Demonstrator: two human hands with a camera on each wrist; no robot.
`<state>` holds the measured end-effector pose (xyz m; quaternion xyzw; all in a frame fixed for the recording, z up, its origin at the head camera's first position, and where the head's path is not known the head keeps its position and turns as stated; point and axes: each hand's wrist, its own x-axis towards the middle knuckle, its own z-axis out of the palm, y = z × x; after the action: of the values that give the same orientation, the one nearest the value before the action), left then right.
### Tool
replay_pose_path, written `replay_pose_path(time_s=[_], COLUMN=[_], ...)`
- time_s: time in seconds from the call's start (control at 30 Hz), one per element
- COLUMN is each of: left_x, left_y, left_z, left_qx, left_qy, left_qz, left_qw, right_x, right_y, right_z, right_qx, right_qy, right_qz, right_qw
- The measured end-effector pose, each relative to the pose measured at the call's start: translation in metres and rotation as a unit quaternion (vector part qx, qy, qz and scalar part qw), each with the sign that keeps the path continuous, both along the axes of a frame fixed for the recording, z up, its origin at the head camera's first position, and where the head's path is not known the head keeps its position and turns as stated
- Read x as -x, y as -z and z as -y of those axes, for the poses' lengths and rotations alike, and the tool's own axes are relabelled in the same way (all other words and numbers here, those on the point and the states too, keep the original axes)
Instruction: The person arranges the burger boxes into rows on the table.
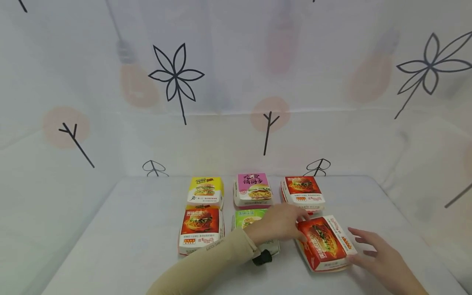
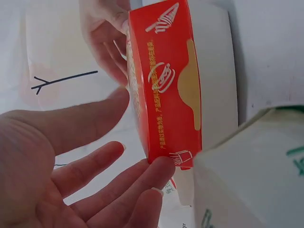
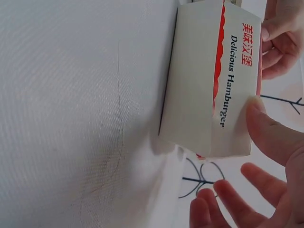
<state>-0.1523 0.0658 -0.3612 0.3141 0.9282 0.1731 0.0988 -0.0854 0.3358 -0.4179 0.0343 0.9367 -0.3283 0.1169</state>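
Note:
A red and white hamburger box (image 1: pixel 322 241) stands turned at an angle at the front right of the white table. My left hand (image 1: pixel 282 221) reaches across to its left side; in the left wrist view its fingertips touch the red side panel near a corner, thumb spread apart. On the other side is my right hand (image 1: pixel 383 256), fingers spread. Its thumb (image 3: pixel 266 126) touches the white panel lettered "Delicious Hamburger" in the right wrist view, while the other fingers stay off the box. Beneath my left forearm, a green and white hamburger box (image 1: pixel 248 217) is partly hidden.
Behind stand a yellow box (image 1: pixel 204 192), a pink box (image 1: pixel 253 190) and another red box (image 1: pixel 302 192) in a row. A further red box (image 1: pixel 200 229) sits front left, close against the yellow one. White patterned cloth (image 1: pixel 221 139) walls the table's back and sides.

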Motion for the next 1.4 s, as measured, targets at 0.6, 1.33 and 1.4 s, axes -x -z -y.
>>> replay_pose_path(time_s=[0.6, 1.33, 1.4], left_x=[-0.004, -0.010, -0.010], left_y=[0.000, 0.005, 0.005], left_z=[-0.006, -0.007, -0.006], left_qx=[0.032, 0.043, 0.042], left_qy=[0.050, 0.021, 0.018], left_qz=[0.004, 0.009, 0.006], left_qw=[0.9982, 0.9988, 0.9989], right_x=[0.006, 0.001, 0.000], right_y=[0.007, 0.017, 0.018], right_z=[0.000, 0.003, 0.002], right_qx=[0.047, 0.006, -0.003], right_qy=[-0.131, -0.146, -0.147], right_qz=[-0.101, -0.132, -0.137], right_qw=[0.9852, 0.9804, 0.9796])
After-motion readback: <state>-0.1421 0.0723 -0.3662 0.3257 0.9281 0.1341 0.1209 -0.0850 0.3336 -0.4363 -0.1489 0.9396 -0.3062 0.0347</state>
